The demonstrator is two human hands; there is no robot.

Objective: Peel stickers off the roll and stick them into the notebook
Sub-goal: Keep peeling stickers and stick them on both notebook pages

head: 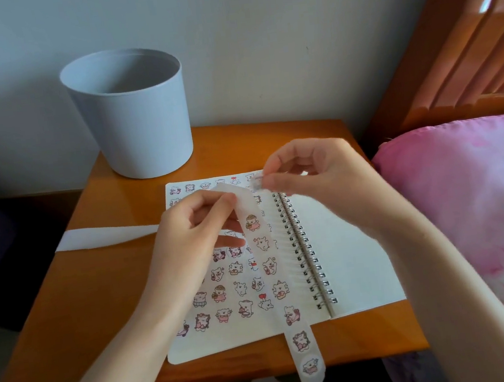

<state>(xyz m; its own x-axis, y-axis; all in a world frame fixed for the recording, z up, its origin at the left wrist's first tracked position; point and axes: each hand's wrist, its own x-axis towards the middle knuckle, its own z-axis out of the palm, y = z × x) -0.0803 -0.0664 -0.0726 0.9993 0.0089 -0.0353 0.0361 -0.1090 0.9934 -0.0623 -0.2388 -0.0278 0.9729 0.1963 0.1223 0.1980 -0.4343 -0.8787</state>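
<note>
At the centre of the frame the left hand [194, 226] pinches the sticker strip [262, 246] near its top. The right hand [308, 171] pinches a sticker [256, 183] at the strip's upper end. Under both hands the notebook [346, 242] lies open on the table [99, 298], its left page full of stickers.

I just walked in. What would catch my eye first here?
Two hands meet over an open spiral notebook on an orange wooden table: the left hand holds a long strip of bear stickers, and the right hand pinches one sticker at its top end. The left page is crowded with stickers, while the right page looks bare. A big grey tub stands at the table's back left; pink bedding lies at the right.
</note>
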